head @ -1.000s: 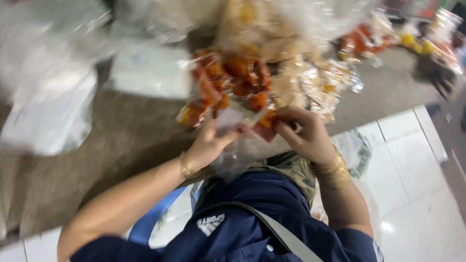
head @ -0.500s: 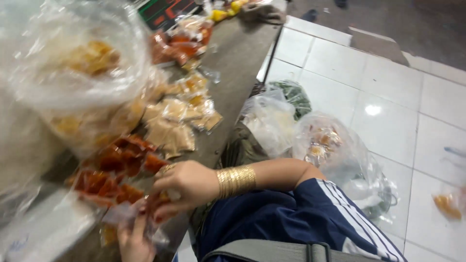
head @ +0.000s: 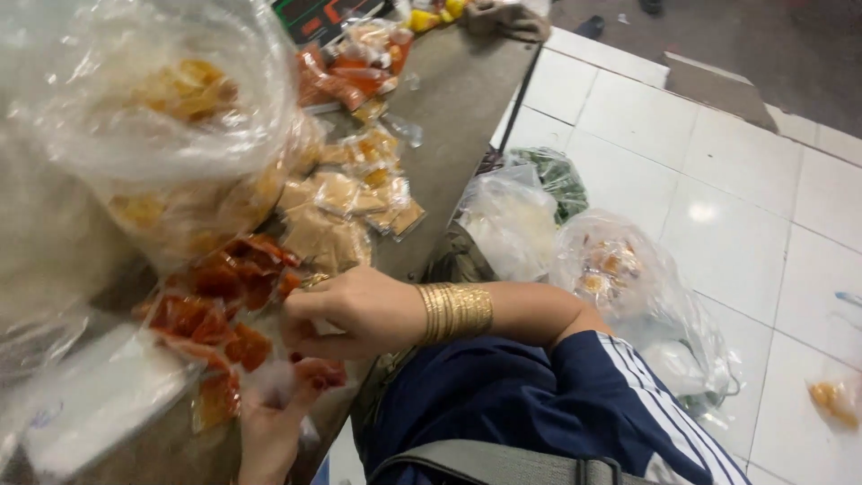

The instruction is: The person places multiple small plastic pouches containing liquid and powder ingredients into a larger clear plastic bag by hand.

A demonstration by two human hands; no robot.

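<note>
The left hand [head: 269,431] is running off the bottom edge, its fingers buried under red sachets [head: 215,314]. The right hand [head: 355,314] is hiding whatever its fingertips pinch. The big clear bag [head: 153,117] is blurring, cut off at the top and left.

View swung from straight over the counter [head: 449,117] toward the tiled floor [head: 718,207], right hand [head: 359,314] shifted across to the red-orange packets [head: 224,296], left hand [head: 269,431] now lower, at frame bottom.

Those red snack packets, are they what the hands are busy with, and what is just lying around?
In hand: red snack packets, right hand, left hand.

Lying about: pale brown packets, big clear bag, bags on the floor, gold bangles on the wrist.
</note>
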